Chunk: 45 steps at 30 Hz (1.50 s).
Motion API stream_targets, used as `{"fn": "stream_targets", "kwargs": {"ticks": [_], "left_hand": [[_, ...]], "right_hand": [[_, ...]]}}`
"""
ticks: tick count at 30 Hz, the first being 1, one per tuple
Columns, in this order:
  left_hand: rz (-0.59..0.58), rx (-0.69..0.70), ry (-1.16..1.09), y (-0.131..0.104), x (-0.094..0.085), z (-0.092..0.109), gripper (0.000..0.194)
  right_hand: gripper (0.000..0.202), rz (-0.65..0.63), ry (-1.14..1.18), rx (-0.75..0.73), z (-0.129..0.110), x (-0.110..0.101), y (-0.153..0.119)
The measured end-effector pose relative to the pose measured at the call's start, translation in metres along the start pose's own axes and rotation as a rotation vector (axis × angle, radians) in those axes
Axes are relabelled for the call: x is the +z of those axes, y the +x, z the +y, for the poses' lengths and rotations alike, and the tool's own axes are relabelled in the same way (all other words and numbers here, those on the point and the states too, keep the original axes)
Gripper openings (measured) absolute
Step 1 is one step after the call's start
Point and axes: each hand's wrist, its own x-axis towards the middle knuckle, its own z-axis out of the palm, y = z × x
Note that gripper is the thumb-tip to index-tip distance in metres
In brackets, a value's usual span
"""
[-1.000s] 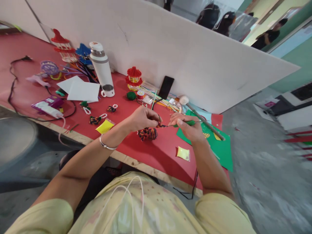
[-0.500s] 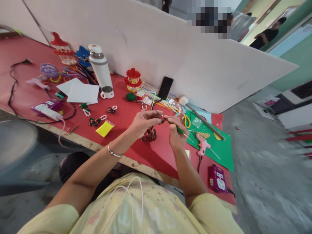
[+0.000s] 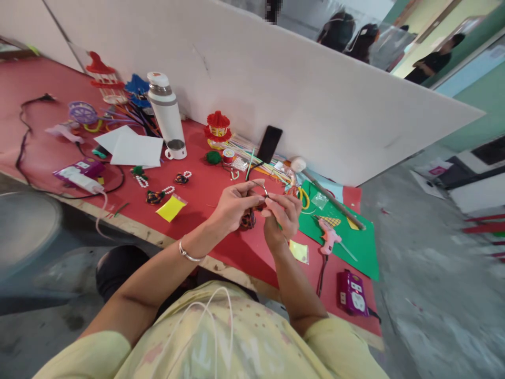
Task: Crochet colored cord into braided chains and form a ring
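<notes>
Above the red table, my left hand pinches dark multicoloured yarn between thumb and fingertips. The rest of that yarn hangs in a bundle just beneath the fingers. My right hand is closed round a slim crochet hook; its metal end shows between the two hands. Fingers hide most of its green handle. Both hands nearly touch at their fingertips. Small yarn pieces with white bead loops, one of them a beaded charm, lie left of my hands.
A white flask and its cup stand by the partition, where a phone leans. To the right are yellow scissors, a pink glue gun on green sheet and a purple power strip.
My right hand has turned and drawn closer to my left fingertips, so the hook's rear shaft no longer shows. The yarn bundle has shifted slightly right.
</notes>
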Motion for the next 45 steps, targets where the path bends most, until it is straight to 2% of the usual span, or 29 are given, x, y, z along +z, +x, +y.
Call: {"fn": "stream_targets", "kwargs": {"ticks": [3,7,10,14,21,26,30,32,34,36,38,39,40,42,45], "left_hand": [[-0.07,-0.162,-0.062,0.0,-0.005,0.012,0.051],[-0.141,-0.267,-0.011,0.004,-0.015,0.028,0.048],[-0.158,-0.254,0.06,0.006,-0.018,0.034,0.045],[-0.175,-0.226,0.144,0.006,-0.019,0.036,0.039],[-0.228,-0.215,0.215,0.01,-0.022,0.037,0.034],[-0.269,-0.221,0.245,0.012,-0.021,0.038,0.032],[-0.296,-0.245,0.232,0.011,-0.018,0.034,0.031],[-0.314,-0.222,0.228,0.011,-0.014,0.027,0.032],[-0.284,-0.139,0.248,0.01,-0.009,0.019,0.035],[-0.152,0.023,0.332,0.009,-0.003,0.009,0.041],[0.022,0.186,0.441,0.007,0.002,0.001,0.045],[0.085,0.228,0.457,0.006,0.004,-0.002,0.046],[0.115,0.228,0.429,0.005,0.006,-0.004,0.047],[0.082,0.107,0.255,0.003,0.008,-0.002,0.046],[-0.039,-0.142,0.039,0.003,0.004,0.01,0.043]], "right_hand": [[0.024,-0.015,0.155,-0.028,0.009,0.0,0.009],[0.03,-0.263,0.449,0.006,0.025,-0.014,0.031],[0.037,-0.4,0.553,0.018,0.032,-0.027,0.045],[0.036,-0.456,0.536,0.011,0.033,-0.04,0.055],[0.033,-0.563,0.547,-0.013,0.035,-0.05,0.067],[0.025,-0.629,0.59,0.055,0.036,-0.06,0.077],[0.019,-0.584,0.695,0.241,0.037,-0.058,0.066],[0.029,-0.505,0.725,0.362,0.033,-0.05,0.054],[0.038,-0.386,0.694,0.434,0.026,-0.04,0.041],[0.026,-0.297,0.581,0.408,0.018,-0.031,0.03],[0.016,-0.233,0.353,0.281,0.011,-0.023,0.022],[0.017,-0.203,0.223,0.198,0.009,-0.02,0.019],[0.02,-0.175,0.11,0.118,0.008,-0.018,0.017],[0.025,-0.117,0.021,0.011,0.008,-0.013,0.015],[0.028,-0.091,0.209,-0.004,0.014,-0.013,0.023]]}}
